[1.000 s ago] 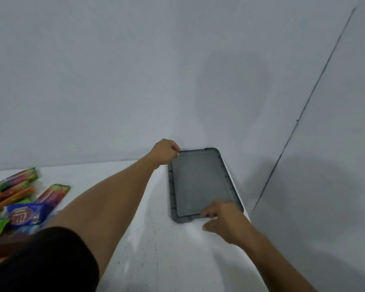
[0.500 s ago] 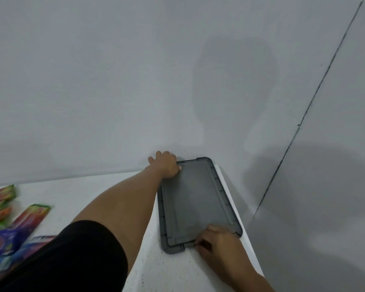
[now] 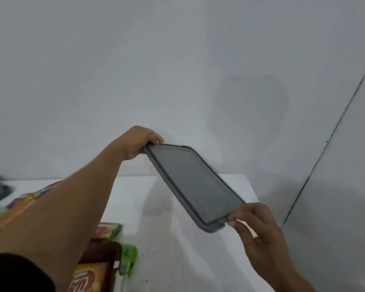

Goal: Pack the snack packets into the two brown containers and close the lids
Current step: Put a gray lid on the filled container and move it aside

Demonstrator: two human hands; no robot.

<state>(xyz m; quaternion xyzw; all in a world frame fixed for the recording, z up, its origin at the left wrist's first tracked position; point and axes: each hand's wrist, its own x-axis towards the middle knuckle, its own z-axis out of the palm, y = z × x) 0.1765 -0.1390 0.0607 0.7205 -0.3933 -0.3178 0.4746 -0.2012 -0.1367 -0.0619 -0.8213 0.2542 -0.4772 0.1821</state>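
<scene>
We hold the grey lid (image 3: 194, 184) in the air over the white bench (image 3: 177, 256), tilted with its far end higher. Our left hand (image 3: 138, 142) curls round its far corner, and our right hand (image 3: 255, 220) pinches the near corner. At lower left sits a brown container (image 3: 102, 252) with an orange packet (image 3: 86, 279) in it and more packets (image 3: 109, 228) beside it.

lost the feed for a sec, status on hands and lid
Left hand grips far end, right hand pinches near end. Grey lid held tilted above table. Brown container lower left, uncovered.
</scene>
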